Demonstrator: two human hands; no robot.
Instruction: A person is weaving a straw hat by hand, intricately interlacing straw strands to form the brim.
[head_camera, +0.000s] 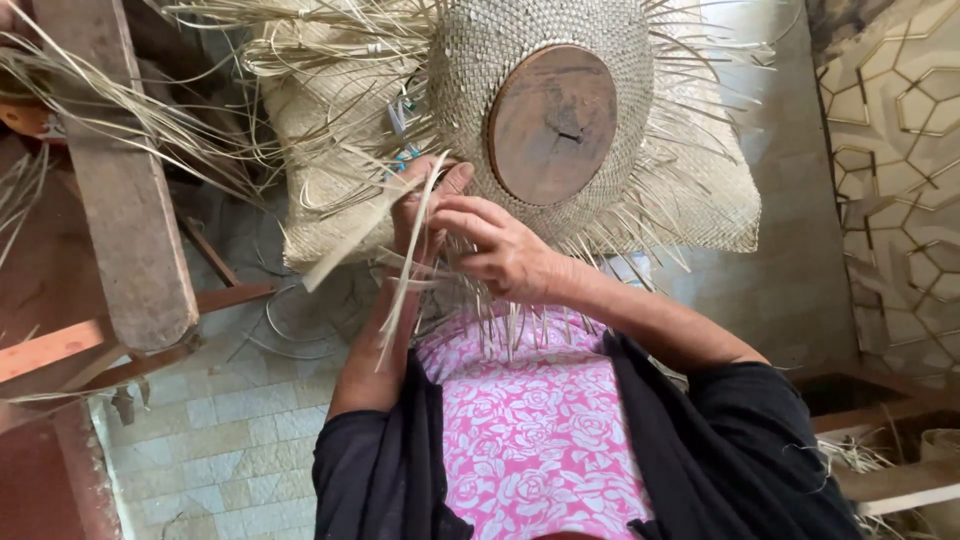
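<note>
Straw strips (400, 262) are pinched between the fingers of the left hand (425, 205) at the near rim of a half-woven straw hat (470, 75). The right hand (500, 250) is curled closed over the same loose strips, touching the left. A round wooden block (552, 122) is seated in the hat's crown. A woven mat (715, 205) lies beneath, a wooden plank (125, 170) to the left.

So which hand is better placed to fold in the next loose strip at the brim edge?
Probably the left hand: it already pinches the long loose straw strips at the edge of the woven hat. The right hand lies across the weave, seemingly steadying it.
</note>
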